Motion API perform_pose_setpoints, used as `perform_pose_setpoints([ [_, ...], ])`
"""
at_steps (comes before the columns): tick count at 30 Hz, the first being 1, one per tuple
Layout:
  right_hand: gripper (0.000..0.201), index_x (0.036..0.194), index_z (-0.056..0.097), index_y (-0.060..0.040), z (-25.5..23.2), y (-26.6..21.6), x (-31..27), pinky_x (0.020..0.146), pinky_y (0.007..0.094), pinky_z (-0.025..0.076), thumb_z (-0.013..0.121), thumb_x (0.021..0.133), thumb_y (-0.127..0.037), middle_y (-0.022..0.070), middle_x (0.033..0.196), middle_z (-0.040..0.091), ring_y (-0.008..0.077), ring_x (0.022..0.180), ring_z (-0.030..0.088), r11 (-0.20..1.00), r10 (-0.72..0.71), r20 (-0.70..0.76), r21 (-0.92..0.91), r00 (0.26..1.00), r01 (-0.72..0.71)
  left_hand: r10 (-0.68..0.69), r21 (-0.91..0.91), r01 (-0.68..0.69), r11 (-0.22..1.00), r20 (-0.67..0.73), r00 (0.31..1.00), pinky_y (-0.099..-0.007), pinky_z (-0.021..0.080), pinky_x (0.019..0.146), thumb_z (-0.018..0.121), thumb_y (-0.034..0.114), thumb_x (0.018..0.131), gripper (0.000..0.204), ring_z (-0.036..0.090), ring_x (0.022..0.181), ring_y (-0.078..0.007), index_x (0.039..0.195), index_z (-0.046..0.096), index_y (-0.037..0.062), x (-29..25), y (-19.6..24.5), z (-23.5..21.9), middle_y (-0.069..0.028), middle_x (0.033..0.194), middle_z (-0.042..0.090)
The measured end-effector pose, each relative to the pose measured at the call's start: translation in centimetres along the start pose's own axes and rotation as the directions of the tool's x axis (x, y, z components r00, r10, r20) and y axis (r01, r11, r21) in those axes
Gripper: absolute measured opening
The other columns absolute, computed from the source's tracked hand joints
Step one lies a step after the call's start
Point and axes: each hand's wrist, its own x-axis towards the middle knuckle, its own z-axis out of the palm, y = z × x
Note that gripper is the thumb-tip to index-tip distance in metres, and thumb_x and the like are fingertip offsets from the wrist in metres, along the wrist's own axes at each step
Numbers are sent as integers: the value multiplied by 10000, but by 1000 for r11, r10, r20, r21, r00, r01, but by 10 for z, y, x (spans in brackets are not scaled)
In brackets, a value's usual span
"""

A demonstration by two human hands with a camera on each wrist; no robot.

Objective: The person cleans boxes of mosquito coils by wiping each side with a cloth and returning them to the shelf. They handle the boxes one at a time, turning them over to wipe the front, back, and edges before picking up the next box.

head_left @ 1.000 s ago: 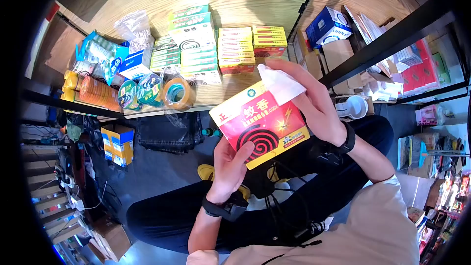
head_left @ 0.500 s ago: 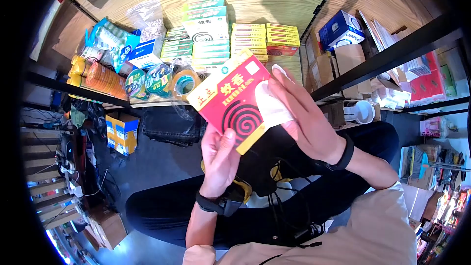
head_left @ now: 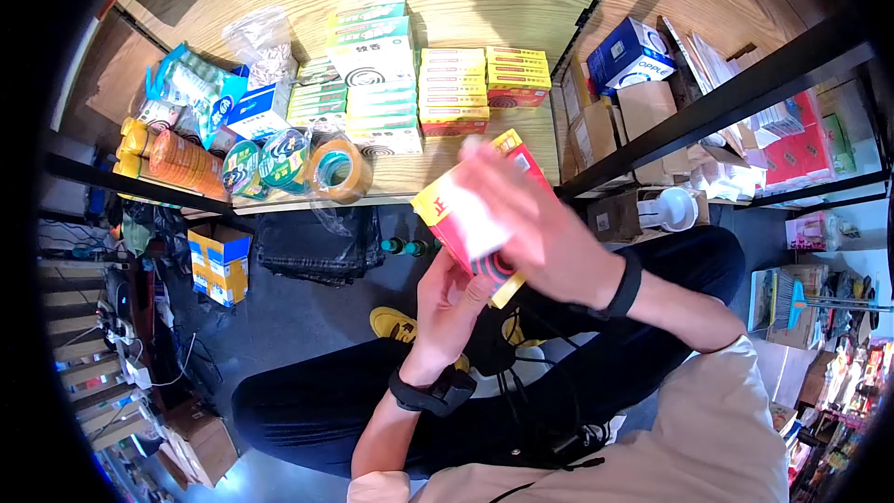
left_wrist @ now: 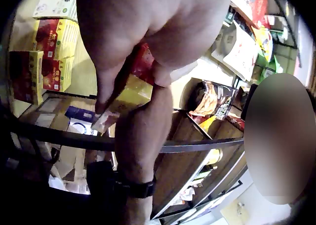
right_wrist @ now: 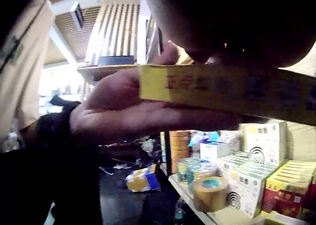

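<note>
The wooden shelf (head_left: 526,135) bears stacked boxes (head_left: 382,102) — and 1 brown tape roll (head_left: 358,179).

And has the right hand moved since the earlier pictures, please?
Yes; in the head view, the right hand has moved left, toward the tape roll.

Wrist views dark-edged, seemingly soft
</note>
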Motion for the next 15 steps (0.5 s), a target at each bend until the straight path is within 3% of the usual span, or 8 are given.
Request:
perform_pose_setpoints([
  [2, 704, 1522, 460, -46, 10, -10, -3, 1242, 501, 300, 657, 846, -24, 188, 1578, 432, 359, 1497, 375, 985, -130, 29, 117, 991, 125, 24, 119, -17, 993, -59, 998, -282, 516, 923, 705, 166, 998, 461, 621, 1098, -123, 1398, 520, 31, -8, -11, -4, -44, 1251, 638],
  [3, 697, 1512, 476, -52, 6, -14, -2, 1234, 504, 313, 663, 841, -25, 178, 1568, 452, 351, 1489, 395, 976, -155, 71, 166, 985, 141, 8, 55, -7, 998, -18, 1000, -296, 518, 932, 695, 157, 1002, 465, 624, 1102, -132, 1405, 507, 19, -8, -9, -4, -52, 1255, 639],
  [5, 694, 1503, 482, -48, -12, -4, 4, 1221, 494, 336, 653, 833, 1, 169, 1549, 473, 329, 1478, 417, 980, -110, 114, -152, 987, 127, -62, -74, 64, 995, 36, 997, -302, 507, 975, 688, 140, 1004, 481, 620, 1137, -149, 1417, 486, -2, -2, 5, 5, -69, 1282, 630],
  [9, 570, 1451, 502, -15, -33, 25, 1, 1143, 450, 420, 581, 889, 26, 217, 1419, 563, 388, 1353, 525, 992, 8, -97, -125, 995, -20, -38, -25, 39, 999, 20, 999, -346, 459, 1081, 645, 84, 1016, 528, 575, 1236, -168, 1484, 420, -17, 2, 17, 11, -99, 1362, 587],
  [11, 499, 1416, 501, 45, -43, 19, -1, 1043, 404, 491, 578, 923, 11, 241, 1313, 624, 403, 1213, 625, 895, 385, -88, 278, 919, -348, -20, -91, 20, 996, -3, 1000, -356, 452, 1093, 621, 54, 1018, 516, 569, 1252, -177, 1486, 416, -14, 4, 20, 10, -103, 1381, 576],
  [12, 451, 1385, 508, 71, -46, 16, -1, 907, 360, 533, 620, 970, -66, 218, 1171, 688, 299, 1038, 700, 851, 471, -53, 288, 880, -439, -10, -158, 5, 987, -28, 1000, -365, 445, 1106, 598, 25, 1020, 506, 564, 1269, -185, 1489, 411, -11, 5, 22, 9, -108, 1400, 565],
  [13, 451, 1385, 508, 71, -46, 18, -2, 907, 360, 533, 620, 970, -66, 218, 1171, 688, 299, 1038, 700, 853, 465, -50, 290, 884, -433, -5, -156, -1, 988, -33, 999, -365, 445, 1106, 598, 25, 1020, 506, 564, 1269, -185, 1489, 411, -11, 5, 26, 10, -108, 1400, 565],
  [15, 443, 1370, 535, 60, -44, 23, -6, 833, 332, 529, 658, 989, -130, 165, 1062, 716, 155, 941, 662, 684, 534, 141, 508, 834, -524, -11, -225, 3, 974, -38, 999, -384, 437, 1117, 556, -18, 1016, 502, 562, 1282, -204, 1495, 403, -5, 7, 35, 12, -113, 1418, 556],
])
